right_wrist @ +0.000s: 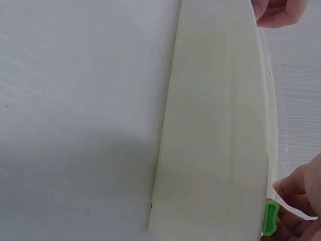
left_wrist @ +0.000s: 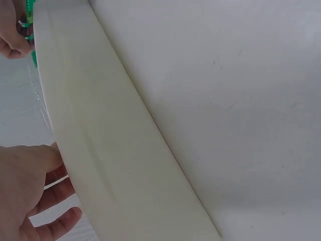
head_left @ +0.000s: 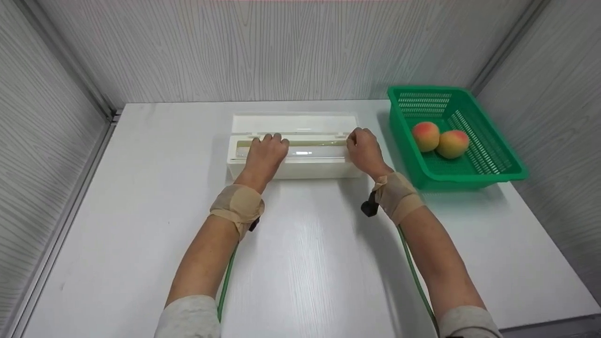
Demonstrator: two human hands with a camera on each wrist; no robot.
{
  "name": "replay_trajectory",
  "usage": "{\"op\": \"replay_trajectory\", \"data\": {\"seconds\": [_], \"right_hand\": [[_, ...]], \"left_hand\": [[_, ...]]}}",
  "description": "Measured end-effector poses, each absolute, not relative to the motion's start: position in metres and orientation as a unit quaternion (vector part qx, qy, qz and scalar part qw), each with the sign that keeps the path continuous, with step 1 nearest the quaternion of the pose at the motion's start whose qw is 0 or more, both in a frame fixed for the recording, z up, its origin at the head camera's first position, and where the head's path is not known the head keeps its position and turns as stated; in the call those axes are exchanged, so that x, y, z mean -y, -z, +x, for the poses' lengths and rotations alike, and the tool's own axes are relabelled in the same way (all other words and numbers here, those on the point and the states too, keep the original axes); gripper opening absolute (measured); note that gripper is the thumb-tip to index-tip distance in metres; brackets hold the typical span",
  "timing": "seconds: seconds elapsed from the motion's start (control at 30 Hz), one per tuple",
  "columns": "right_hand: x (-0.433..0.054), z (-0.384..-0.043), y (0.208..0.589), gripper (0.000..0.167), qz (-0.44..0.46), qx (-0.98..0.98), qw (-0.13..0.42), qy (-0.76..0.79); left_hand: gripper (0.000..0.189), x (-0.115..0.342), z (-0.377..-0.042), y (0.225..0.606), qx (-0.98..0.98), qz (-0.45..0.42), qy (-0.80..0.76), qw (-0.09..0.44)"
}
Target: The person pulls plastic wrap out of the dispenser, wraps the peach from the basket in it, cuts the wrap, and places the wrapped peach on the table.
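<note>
A long white cling film dispenser box (head_left: 317,170) stands on the white table, its lid (head_left: 293,123) tipped back. Inside lies a whitish roll of film (head_left: 312,152). My left hand (head_left: 266,152) bends over the box's left part; thumb and fingertips pinch the film's edge by the front rim. At the right end my right hand (head_left: 366,150) pinches the clear film (right_wrist: 285,145), which spans between both hands. A small green piece (right_wrist: 271,218) shows beside the right fingers in the right wrist view; its kind is unclear.
On the right, a green plastic basket (head_left: 474,178) holds two peaches, one peach (head_left: 426,136) against the other peach (head_left: 453,144). Grey wood-grain panels (head_left: 300,51) enclose the table at the back and sides. Green cables (head_left: 415,267) run along both forearms.
</note>
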State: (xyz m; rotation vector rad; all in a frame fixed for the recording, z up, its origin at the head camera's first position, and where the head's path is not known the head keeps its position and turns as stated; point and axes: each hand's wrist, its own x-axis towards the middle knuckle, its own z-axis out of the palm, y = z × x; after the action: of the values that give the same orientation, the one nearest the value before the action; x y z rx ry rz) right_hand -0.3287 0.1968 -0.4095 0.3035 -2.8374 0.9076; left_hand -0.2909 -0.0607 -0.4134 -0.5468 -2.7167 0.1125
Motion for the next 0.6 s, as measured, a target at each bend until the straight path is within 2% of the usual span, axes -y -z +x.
{"op": "replay_trajectory", "data": {"seconds": [0.6], "right_hand": [[-0.201, -0.326, 0.418, 0.014, 0.156, 0.926, 0.132, -0.319]], "left_hand": [[0.014, 0.107, -0.289, 0.406, 0.97, -0.18, 0.019, 0.162]]}}
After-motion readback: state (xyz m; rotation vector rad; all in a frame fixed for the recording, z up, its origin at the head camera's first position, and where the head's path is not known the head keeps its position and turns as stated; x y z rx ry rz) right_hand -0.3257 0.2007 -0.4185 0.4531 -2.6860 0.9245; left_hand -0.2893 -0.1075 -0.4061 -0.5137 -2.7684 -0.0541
